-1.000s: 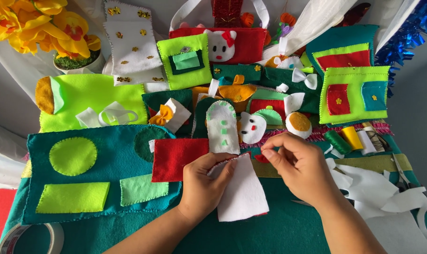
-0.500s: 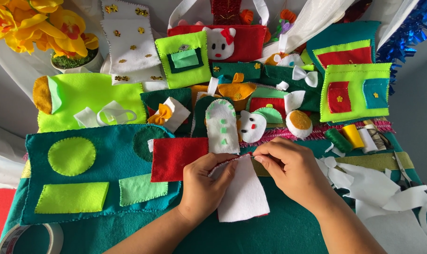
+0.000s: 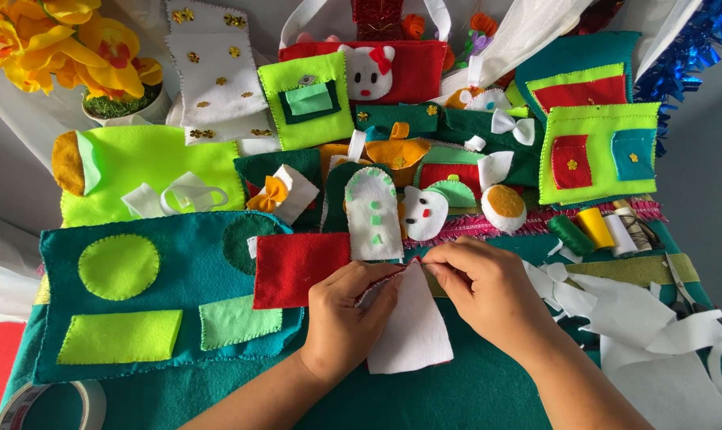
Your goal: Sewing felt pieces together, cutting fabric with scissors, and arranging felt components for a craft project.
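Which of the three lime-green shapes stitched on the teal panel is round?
The circle at the upper left of the teal panel. The two below it, a brighter rectangle and a paler one, have straight edges.

— How many hands are showing?
— Two hands are showing, a left hand (image 3: 347, 318) and a right hand (image 3: 488, 291).

— How many thread spools are lying by the right side?
— Four are lying there: a green spool (image 3: 569, 234), a yellow spool (image 3: 597, 227), a white spool (image 3: 620, 232) and a striped spool (image 3: 636, 226).

— How many green shapes are sitting on the big teal felt sheet (image 3: 194, 263)?
— Three light ones are sitting there: one circle (image 3: 119, 267), one long rectangle (image 3: 120, 337) and one small square (image 3: 240, 322).

— How many tape rolls are peeking in?
— One tape roll (image 3: 52, 404) is peeking in at the bottom left.

— How many flower pots are standing?
— One pot of yellow flowers (image 3: 74, 48) is standing at the top left.
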